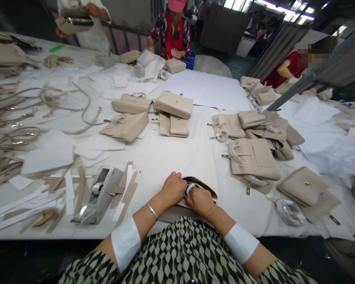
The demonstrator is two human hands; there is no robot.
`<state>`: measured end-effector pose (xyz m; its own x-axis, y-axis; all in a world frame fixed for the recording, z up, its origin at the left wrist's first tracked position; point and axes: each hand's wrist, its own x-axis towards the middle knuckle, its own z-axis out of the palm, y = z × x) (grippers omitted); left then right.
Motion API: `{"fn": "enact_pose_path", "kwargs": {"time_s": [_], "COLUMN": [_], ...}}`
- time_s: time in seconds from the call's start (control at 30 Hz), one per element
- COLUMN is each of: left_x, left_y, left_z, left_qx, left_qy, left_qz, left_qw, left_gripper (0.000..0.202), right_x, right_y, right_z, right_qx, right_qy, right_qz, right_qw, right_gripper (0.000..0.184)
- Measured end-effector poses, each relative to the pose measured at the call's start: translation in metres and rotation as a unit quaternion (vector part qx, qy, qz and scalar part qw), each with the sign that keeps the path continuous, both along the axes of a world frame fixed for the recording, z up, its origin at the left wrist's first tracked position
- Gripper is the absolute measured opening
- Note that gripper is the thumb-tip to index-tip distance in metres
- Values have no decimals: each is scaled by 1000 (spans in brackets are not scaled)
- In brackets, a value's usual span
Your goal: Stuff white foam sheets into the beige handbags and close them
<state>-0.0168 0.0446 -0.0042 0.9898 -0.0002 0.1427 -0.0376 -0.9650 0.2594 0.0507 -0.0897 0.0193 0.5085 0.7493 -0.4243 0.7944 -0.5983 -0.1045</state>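
Note:
At the table's front edge, close against my body, lies a beige handbag (205, 184) with its dark opening facing up. My left hand (174, 188) is closed on the left side of the bag's mouth, with its fingertips partly hidden at the rim. Over the opening, my right hand (201, 201) is bent with its fingers closed around a small white rolled piece (190, 187). Its exact kind is not clear, and the fingers cover part of it.
A grey tape dispenser (102, 193) stands to the left among beige and white strips (69, 193). Straps (26, 102) lie tangled farther left. Finished-looking bags (177, 104) sit ahead, and more bags (254, 157) are piled right. A person in a red apron (173, 37) works across the table.

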Motion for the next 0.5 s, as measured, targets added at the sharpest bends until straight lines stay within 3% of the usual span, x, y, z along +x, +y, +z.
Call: {"fn": "enact_pose_path", "kwargs": {"time_s": [0.1, 0.27, 0.37, 0.5], "left_x": [-3, -2, -1, -3], "left_y": [-1, -5, -4, 1], "left_z": [2, 1, -2, -4], "left_qx": [-3, -1, -8, -18], "left_qy": [-4, -24, -33, -27], "left_qz": [-9, -13, -15, -19], "left_qw": [1000, 1000, 999, 999], "left_gripper": [10, 9, 8, 8], "right_x": [-4, -6, 1, 15], "right_y": [3, 1, 2, 10], "right_z": [1, 0, -7, -21], "right_qx": [-3, -6, -15, -37], "right_qy": [-3, 4, 49, 139], "right_qz": [-45, -57, -9, 81], "right_qw": [999, 998, 999, 986], "right_gripper": [27, 33, 33, 18]}}
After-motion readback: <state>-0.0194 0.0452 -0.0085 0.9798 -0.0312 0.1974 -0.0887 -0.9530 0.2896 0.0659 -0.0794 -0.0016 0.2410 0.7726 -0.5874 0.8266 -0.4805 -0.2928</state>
